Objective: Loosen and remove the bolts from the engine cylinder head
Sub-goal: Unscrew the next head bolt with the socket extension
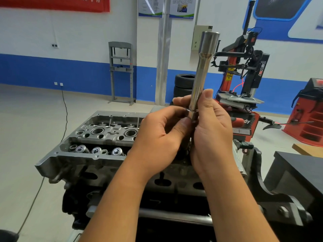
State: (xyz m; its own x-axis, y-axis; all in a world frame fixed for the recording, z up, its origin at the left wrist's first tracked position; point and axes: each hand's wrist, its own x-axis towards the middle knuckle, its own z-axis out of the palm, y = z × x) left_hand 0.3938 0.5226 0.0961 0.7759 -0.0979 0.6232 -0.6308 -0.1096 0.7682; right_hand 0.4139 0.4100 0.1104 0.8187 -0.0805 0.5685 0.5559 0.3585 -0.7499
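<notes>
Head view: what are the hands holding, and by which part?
A long socket, upright above the cylinder head. The right hand grips its lower end; the left hand pinches something small at its base.

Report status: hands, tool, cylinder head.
Both hands grip the long socket: right hand on shaft, left hand pinching its base. Long socket upright above cylinder head. Nothing blocking.

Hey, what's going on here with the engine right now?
A person is holding a long metal socket upright above the cylinder head. The right hand grips its lower end, and the left hand pinches at its base, where a bolt may sit, though that part is hidden. The socket is not on the head.
</notes>
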